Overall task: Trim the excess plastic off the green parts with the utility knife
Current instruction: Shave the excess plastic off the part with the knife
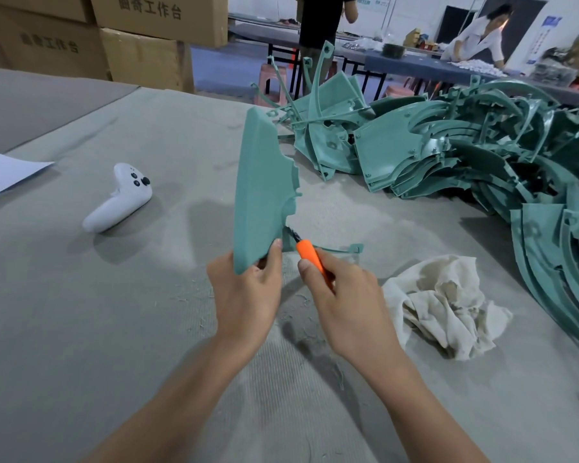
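We hold one green part (261, 195) upright above the bench (147, 329), our left hand (246, 295) pinching its lower corner, thumb on the near face and fingers hidden behind. Our right hand (345, 302) wraps around the orange handle of the utility knife (310, 255), whose dark blade end meets the part's ragged right edge just above the left thumb.

To do this cut well, we judge it best to keep the blade angled shallow along the edge and stroke away from the gripping thumb, which sits very close to the blade. Short, light passes should shave the flash without gouging.

The part is a matte, finely textured teal panel with a smooth curved left side and a jagged, notched right side. The pile of green parts (465, 152) lies well apart to the right, glossy ribbed shells nested together. A crumpled cream cloth (445, 302) lies near the right hand, and fine shavings dot the felt-like grey surface.
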A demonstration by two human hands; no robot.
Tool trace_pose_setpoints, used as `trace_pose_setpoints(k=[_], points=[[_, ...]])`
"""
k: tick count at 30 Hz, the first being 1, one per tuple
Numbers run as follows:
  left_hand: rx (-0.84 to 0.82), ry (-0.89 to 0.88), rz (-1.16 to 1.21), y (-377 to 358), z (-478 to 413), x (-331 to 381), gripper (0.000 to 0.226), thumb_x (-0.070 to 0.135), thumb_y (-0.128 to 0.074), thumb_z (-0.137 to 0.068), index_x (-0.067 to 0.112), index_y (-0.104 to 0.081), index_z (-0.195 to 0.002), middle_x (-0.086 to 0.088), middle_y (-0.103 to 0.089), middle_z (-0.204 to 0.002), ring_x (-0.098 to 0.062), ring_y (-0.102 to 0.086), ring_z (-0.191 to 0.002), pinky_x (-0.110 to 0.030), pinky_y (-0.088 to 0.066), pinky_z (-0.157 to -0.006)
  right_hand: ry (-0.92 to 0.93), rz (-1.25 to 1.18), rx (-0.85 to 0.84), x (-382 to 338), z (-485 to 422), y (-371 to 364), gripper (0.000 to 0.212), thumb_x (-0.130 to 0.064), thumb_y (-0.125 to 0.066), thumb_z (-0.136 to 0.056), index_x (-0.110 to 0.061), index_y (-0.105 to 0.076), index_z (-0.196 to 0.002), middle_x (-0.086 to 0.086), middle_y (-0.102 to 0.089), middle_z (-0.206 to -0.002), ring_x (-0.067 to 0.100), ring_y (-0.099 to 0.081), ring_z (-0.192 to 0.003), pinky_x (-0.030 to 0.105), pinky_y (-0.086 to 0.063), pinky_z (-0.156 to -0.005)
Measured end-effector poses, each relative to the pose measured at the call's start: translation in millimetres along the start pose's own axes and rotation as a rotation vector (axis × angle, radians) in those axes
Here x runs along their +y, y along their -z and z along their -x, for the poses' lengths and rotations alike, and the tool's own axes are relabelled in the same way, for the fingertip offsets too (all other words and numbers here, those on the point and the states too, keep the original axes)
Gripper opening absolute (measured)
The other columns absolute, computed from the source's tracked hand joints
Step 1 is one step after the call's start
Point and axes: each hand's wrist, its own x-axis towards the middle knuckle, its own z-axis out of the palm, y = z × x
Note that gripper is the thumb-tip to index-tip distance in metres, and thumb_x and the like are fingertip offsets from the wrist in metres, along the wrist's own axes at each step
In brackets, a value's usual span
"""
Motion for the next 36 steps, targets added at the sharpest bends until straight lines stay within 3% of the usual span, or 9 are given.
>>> trace_pose_setpoints(k=[3,7,13,16,20,23,27,33,36], points=[[0.037,0.01,0.02,-0.8,1.3,1.8,0.038,0.015,-0.068,-0.09,-0.005,-0.065,-0.058,-0.014,-0.064,-0.053,-0.017,-0.062,-0.069,-0.012,-0.04,-0.057,-0.11,-0.232,-0.073,1.8,-3.5,5.6,0.043,-0.04,-0.048,-0.1,-0.015,-0.048,-0.065,0.005,-0.047,-0.052,0.022,-0.048,-0.042,0.033,-0.04,-0.044],[0.03,-0.001,-0.049,-2.4,2.9,4.0,0.041,0.017,-0.068,-0.09,-0.005,-0.068,-0.055,-0.014,-0.065,-0.052,-0.02,-0.061,-0.058,-0.032,-0.04,-0.07,-0.232,-0.444,-0.146,2.7,-3.6,13.4,0.046,-0.038,-0.048,-0.1,-0.009,-0.051,-0.065,-0.005,-0.048,-0.05,0.017,-0.05,-0.037,0.026,-0.038,-0.038],[0.002,0.035,-0.023,-3.5,5.1,6.6,0.045,0.017,-0.067,-0.091,-0.008,-0.067,-0.054,-0.018,-0.065,-0.052,-0.016,-0.057,-0.081,-0.015,-0.037,-0.07,-0.304,-0.517,-0.156,0.4,-4.5,14.9,0.052,-0.036,-0.049,-0.101,0.008,-0.052,-0.073,0.012,-0.051,-0.056,0.021,-0.049,-0.038,0.026,-0.038,-0.037],[0.009,-0.033,-0.061,-2.0,4.7,6.2,0.043,0.014,-0.068,-0.09,-0.007,-0.066,-0.053,-0.016,-0.064,-0.05,-0.021,-0.059,-0.068,-0.018,-0.037,-0.067,-0.363,-0.581,-0.139,2.1,-6.4,15.0,0.049,-0.034,-0.048,-0.102,0.01,-0.056,-0.081,0.015,-0.053,-0.061,0.021,-0.048,-0.038,0.026,-0.037,-0.036],[0.051,0.079,0.028,6.3,-0.7,-0.3,0.036,0.019,-0.067,-0.091,-0.003,-0.068,-0.062,-0.009,-0.067,-0.054,-0.016,-0.064,-0.065,0.002,-0.033,-0.062,-0.521,-0.747,0.013,15.7,-12.3,34.1,0.039,-0.034,-0.045,-0.104,-0.001,-0.064,-0.099,0.007,-0.055,-0.063,0.014,-0.046,-0.039,0.025,-0.038,-0.035],[0.073,0.112,0.107,5.4,-3.9,0.2,0.027,0.018,-0.068,-0.09,0.003,-0.071,-0.068,-0.005,-0.07,-0.059,-0.015,-0.071,-0.063,-0.016,-0.05,-0.07,-0.341,-0.626,-0.027,11.7,-8.4,26.6,0.038,-0.034,-0.047,-0.102,-0.002,-0.063,-0.088,0.006,-0.051,-0.06,0.017,-0.045,-0.038,0.026,-0.036,-0.035],[0.062,0.108,0.1,4.6,-2.6,0.2,0.027,0.022,-0.067,-0.09,0.002,-0.07,-0.072,-0.007,-0.07,-0.06,-0.02,-0.071,-0.064,-0.031,-0.052,-0.071,0.013,-0.289,-0.028,3.6,-2.1,9.5,0.031,-0.035,-0.052,-0.1,-0.03,-0.056,-0.07,0.01,-0.043,-0.058,0.029,-0.041,-0.047,0.039,-0.036,-0.045],[0.056,0.062,0.057,6.7,-1.4,1.9,0.027,0.019,-0.068,-0.09,0.003,-0.071,-0.069,-0.003,-0.068,-0.057,-0.011,-0.067,-0.063,-0.002,-0.038,-0.063,0.115,-0.101,0.006,8.1,-0.6,6.2,0.024,-0.037,-0.051,-0.1,-0.018,-0.066,-0.098,0.0,-0.046,-0.056,0.015,-0.04,-0.05,0.039,-0.038,-0.052],[0.066,0.016,0.02,7.1,-0.5,2.1,0.03,0.019,-0.067,-0.089,0.002,-0.07,-0.063,-0.003,-0.068,-0.055,-0.011,-0.065,-0.064,-0.006,-0.038,-0.062,0.115,-0.071,0.011,7.7,-0.2,5.8,0.025,-0.039,-0.051,-0.1,-0.019,-0.066,-0.104,0.001,-0.052,-0.059,0.018,-0.045,-0.053,0.043,-0.042,-0.054]])
